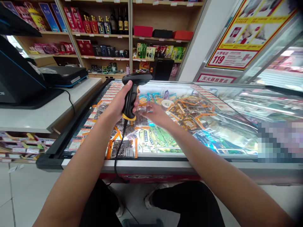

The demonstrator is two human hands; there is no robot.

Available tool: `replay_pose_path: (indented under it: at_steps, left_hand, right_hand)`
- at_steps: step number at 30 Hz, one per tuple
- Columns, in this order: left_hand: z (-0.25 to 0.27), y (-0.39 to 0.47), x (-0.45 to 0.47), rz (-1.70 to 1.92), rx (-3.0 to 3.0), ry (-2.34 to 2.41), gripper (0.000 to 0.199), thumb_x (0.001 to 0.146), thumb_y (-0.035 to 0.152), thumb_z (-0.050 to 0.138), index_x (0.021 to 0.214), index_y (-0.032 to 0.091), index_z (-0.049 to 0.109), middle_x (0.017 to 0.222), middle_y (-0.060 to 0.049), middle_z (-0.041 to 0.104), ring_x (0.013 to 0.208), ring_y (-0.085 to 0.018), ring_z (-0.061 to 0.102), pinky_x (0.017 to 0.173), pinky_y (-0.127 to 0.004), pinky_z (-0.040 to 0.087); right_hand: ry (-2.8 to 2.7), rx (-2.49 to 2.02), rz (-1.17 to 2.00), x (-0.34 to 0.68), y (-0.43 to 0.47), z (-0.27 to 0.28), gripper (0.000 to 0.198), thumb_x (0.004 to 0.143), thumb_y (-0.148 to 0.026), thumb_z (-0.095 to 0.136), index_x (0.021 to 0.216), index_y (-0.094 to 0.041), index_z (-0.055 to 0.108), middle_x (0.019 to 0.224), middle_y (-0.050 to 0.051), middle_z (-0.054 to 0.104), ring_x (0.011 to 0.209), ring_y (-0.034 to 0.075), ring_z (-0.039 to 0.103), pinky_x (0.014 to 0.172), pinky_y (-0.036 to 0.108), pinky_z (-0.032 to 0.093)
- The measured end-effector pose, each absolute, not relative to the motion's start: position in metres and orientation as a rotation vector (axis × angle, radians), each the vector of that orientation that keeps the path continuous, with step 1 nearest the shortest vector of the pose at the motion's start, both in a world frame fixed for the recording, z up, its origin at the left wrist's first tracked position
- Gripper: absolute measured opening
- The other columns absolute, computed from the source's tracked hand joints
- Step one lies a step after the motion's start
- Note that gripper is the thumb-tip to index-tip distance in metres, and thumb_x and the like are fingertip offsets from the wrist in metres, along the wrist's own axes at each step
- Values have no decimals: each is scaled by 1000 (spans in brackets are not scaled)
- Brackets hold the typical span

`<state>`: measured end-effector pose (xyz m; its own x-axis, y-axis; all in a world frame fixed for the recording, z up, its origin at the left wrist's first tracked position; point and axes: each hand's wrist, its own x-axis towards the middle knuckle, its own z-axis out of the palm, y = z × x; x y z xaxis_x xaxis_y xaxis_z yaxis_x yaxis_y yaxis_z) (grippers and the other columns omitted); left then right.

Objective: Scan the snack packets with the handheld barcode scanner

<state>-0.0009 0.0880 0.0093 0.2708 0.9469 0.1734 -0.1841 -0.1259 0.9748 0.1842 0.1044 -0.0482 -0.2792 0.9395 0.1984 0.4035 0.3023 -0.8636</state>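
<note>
My left hand [119, 102] is wrapped round the handle of a black-and-yellow barcode scanner [129, 105], held upright over a glass-topped chest freezer [165, 163]. The scanner's cable [119, 149] hangs down past the freezer's front edge. Just right of the handle is my right hand [155, 114], its fingers loosely apart and slightly blurred, with nothing visible in them. Beneath my hands lie orange-edged packets of dark snacks [123, 148]. More brown packets [188, 110] are piled to the right, and green ice-pop wrappers [163, 138] show nearer the front.
A white counter [47, 118] with a black scale [63, 75] and a dark terminal [19, 72] stands at left. Shelves [101, 34] of bottles and boxes line the back. The freezer's sliding glass [236, 110] extends right. My legs are close against its front.
</note>
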Motion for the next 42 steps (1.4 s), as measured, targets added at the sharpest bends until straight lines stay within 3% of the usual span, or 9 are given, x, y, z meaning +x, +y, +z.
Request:
replay_pose_path:
  at_steps: [7,16,25,28,32,35,39,42]
  left_hand:
    - [-10,76,21,919,1552,784,49,100,68,55,85,22,53,60,-1,65,44,-13,57,43,-25,43]
    - [-25,69,30,592,1751,748,46,102,68,55,90,23,49,59,1,63,47,-13,57,46,-25,45]
    - [-21,69,29,622,1761,721,52,101,69,53,81,21,56,55,-1,62,46,-13,56,47,-26,44]
    - [-22,74,26,735,1676,734,57,100,71,53,76,20,58,57,-3,63,44,-13,55,45,-26,43]
    - [-18,84,21,982,1487,730,56,96,73,56,79,21,57,59,-2,62,42,-13,54,41,-25,40]
    - [-8,88,15,1098,1356,711,57,94,77,55,84,21,57,55,1,56,39,-12,51,40,-25,39]
    - [2,91,6,1195,1262,728,57,99,77,47,88,22,58,54,4,53,38,-11,49,42,-25,41]
    - [2,93,4,1215,1247,733,57,100,76,46,90,21,58,54,4,53,39,-11,51,43,-25,41]
  right_hand:
    - [-1292,-1206,623,272,132,-38,28,82,-41,76,88,-25,54,78,-2,55,65,14,54,58,29,50]
    - [-1157,-1159,710,290,133,-50,34,79,-44,74,85,-27,46,71,-7,42,60,12,47,57,26,52]
    - [-1180,-1167,676,290,129,-49,29,86,-43,71,86,-27,46,79,-4,52,66,13,53,63,27,54]
    - [-1223,-1174,484,302,118,-44,23,89,-43,69,94,-27,53,89,0,62,75,16,62,71,31,57]
    - [-1451,-1234,85,334,80,-45,21,97,-44,63,108,-27,60,112,8,71,101,25,71,92,43,60]
    - [-1639,-1318,-128,361,52,-62,18,100,-44,60,103,-26,65,110,11,73,105,30,71,96,49,58]
    - [-1841,-1397,-96,379,34,-86,21,98,-46,61,97,-25,66,100,11,74,97,31,71,90,50,58]
    - [-1876,-1383,-191,368,30,-86,24,101,-46,59,99,-24,68,103,13,75,104,34,70,98,55,54]
